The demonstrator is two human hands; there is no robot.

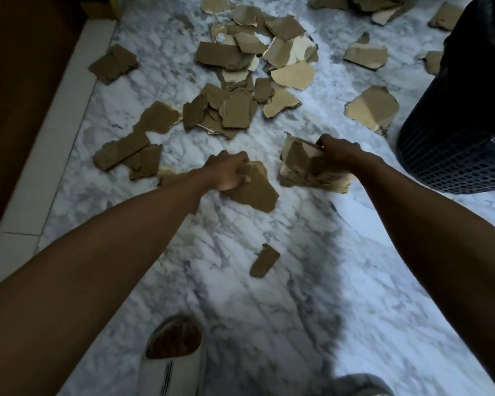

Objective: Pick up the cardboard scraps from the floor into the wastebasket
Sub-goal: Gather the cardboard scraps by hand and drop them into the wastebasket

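Observation:
Torn brown cardboard scraps lie scattered over the white marble floor [283, 295], thickest in a heap [240, 81] at the upper middle. My left hand [229, 172] grips one large flat scrap [255, 190] just above the floor. My right hand [337, 155] holds a bundle of several scraps [300, 167] stacked together. The dark mesh wastebasket [457, 132] with a black liner stands at the right, a short way from my right hand. One small scrap [265, 261] lies alone nearer to me.
A white skirting strip [49, 155] and a brown wooden surface [17, 81] run along the left. My foot in a white slipper [172, 355] is at the bottom middle. More scraps [372, 107] lie beside the basket and at the top right.

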